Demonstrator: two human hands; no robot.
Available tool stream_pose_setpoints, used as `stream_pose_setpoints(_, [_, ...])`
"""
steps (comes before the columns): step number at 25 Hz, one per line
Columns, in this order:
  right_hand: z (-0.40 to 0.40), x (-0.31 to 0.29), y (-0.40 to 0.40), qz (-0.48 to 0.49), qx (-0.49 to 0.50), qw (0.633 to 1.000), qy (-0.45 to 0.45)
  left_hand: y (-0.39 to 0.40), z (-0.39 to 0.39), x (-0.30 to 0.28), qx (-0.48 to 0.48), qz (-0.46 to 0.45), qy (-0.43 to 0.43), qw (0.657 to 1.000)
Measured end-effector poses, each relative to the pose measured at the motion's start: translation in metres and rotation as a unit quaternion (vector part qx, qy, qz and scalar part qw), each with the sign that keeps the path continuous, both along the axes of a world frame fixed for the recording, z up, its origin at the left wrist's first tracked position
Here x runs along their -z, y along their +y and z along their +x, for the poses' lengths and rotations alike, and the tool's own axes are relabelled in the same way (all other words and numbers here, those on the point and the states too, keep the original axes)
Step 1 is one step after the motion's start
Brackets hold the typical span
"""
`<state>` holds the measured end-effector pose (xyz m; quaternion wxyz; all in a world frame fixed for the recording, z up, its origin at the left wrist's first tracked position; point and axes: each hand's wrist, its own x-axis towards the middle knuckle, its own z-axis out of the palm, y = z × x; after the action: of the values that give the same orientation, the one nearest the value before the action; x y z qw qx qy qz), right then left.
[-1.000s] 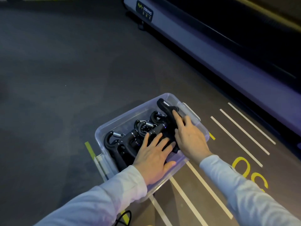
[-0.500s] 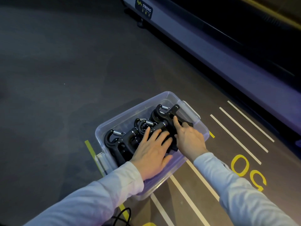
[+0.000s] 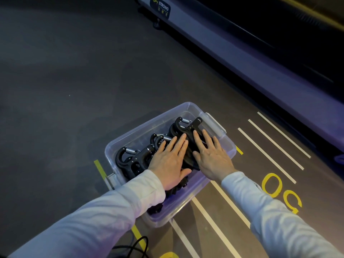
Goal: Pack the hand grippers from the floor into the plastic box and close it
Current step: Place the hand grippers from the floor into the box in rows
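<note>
We press both hands flat onto the black hand grippers (image 3: 130,161) packed inside the clear plastic box (image 3: 195,200). Our left hand (image 3: 170,161) lies palm down with its fingers straight and a little spread, covering the grippers in the middle of the box. Our right hand (image 3: 212,155) lies just beside it, fingers straight too, on the grippers at the box's far right end. Neither hand curls round anything. One gripper with a bare steel spring (image 3: 130,151) shows at the box's left end, uncovered, and another spring (image 3: 185,120) shows at the box's far end, beyond our fingertips. The box stands open on the dark floor (image 3: 65,108), no lid on it. White stripes (image 3: 270,148) and yellow painted digits (image 3: 273,184) mark the floor right of the box. A grey machine base (image 3: 242,58) runs beyond the box, bearing a "BODY STRONG" label (image 3: 160,8). A black cable (image 3: 137,246) loops on the floor nearer to us than the box.
</note>
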<state>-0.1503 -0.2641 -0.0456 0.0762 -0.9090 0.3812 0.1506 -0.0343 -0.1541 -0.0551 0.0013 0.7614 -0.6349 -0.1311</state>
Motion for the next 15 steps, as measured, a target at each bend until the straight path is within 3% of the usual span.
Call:
stream_pose_setpoints(4, [0.001, -0.002, -0.003, 0.021, 0.012, 1.000, -0.020, -0.001, 0.004, -0.013, -0.012, -0.024, 0.024, 0.999])
stream_pose_setpoints(6, [-0.005, -0.015, -0.007, -0.010, 0.003, 0.990, -0.140, 0.006, 0.018, -0.024, -0.054, -0.127, 0.067, 0.988])
stream_pose_setpoints(10, [-0.049, -0.062, 0.013, -0.012, 0.049, 0.932, -0.360, 0.047, 0.046, -0.041, -0.182, -0.331, 0.178, 0.909])
stream_pose_setpoints(12, [-0.091, -0.080, 0.050, -0.010, 0.070, 0.909, -0.412, 0.076, 0.040, -0.041, -0.193, -0.351, 0.194, 0.895])
stream_pose_setpoints(15, [-0.154, -0.081, 0.125, 0.003, 0.102, 0.906, -0.411, 0.113, 0.009, -0.034, -0.126, -0.296, 0.233, 0.918])
